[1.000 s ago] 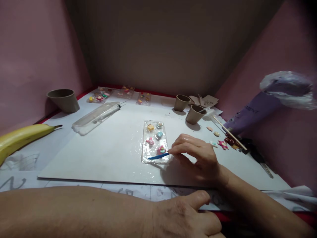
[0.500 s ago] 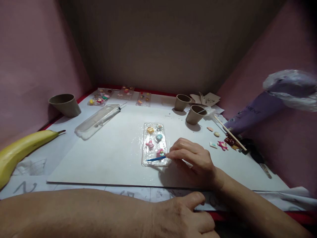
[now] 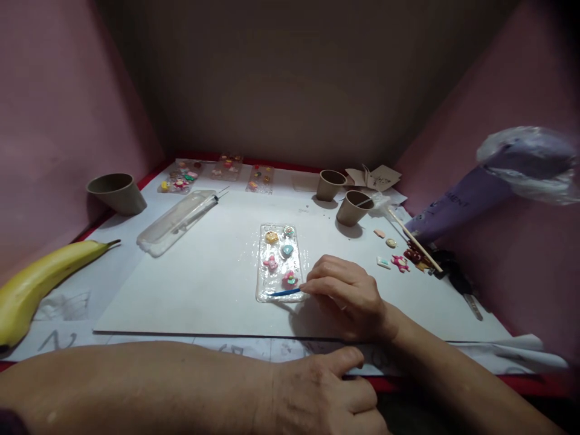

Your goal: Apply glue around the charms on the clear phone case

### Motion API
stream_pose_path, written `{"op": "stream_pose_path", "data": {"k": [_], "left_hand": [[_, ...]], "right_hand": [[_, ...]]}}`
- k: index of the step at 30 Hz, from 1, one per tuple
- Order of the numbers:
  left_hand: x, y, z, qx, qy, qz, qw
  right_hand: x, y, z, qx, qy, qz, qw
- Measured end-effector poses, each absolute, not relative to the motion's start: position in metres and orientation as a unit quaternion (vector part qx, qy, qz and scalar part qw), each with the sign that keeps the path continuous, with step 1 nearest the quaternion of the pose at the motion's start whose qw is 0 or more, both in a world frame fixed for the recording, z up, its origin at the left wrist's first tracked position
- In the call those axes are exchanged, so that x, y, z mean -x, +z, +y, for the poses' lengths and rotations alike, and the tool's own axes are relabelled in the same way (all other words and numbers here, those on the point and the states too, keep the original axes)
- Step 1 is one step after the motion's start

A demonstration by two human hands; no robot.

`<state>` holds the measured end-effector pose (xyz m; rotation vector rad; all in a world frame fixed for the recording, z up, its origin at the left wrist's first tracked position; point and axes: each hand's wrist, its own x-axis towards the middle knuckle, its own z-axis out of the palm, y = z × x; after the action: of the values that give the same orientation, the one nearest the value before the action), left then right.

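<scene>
My right hand (image 3: 347, 296) pinches a thin blue stick (image 3: 285, 292) between thumb and fingers. The stick's tip lies at the lower left of a clear phone case (image 3: 259, 266), which is coated with something glossy and wet-looking. Several small charms sit on the case, among them a yellow one (image 3: 271, 237), a blue heart-shaped one (image 3: 287, 249), a pink animal head (image 3: 270, 263) and a pink flower-like one (image 3: 290, 278). My left hand (image 3: 333, 386) rests at the near table edge, holding nothing visible, its fingers loosely bent and apart.
Loose charms (image 3: 400, 263) lie to the right, near a wooden stick (image 3: 414, 240) and a purple bag (image 3: 462, 199). Two cups (image 3: 354, 208) stand behind the case. At left are another cup (image 3: 118, 196), a banana (image 3: 49, 275) and a clear tray (image 3: 158, 232). Decorated cases (image 3: 228, 168) line the back.
The whole view has shifted slightly. My right hand keeps its pinch on the blue stick, whose tip stays over the lower part of the case. My left hand looks much the same.
</scene>
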<state>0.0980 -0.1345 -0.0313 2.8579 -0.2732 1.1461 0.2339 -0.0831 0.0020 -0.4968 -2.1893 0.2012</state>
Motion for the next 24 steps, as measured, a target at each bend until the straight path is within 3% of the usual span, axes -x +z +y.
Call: {"op": "stream_pose_path", "data": {"k": [18,24], "left_hand": [[-0.092,-0.018,-0.136,-0.951,0.282,-0.126,0.003],[-0.091,-0.018,-0.147,-0.949,0.277,-0.113,-0.099]], "right_hand": [[-0.241,0.004,-0.084,0.195,0.077,-0.869,0.449],[-0.241,0.007,-0.083,0.218,0.026,-0.834,0.507]]}}
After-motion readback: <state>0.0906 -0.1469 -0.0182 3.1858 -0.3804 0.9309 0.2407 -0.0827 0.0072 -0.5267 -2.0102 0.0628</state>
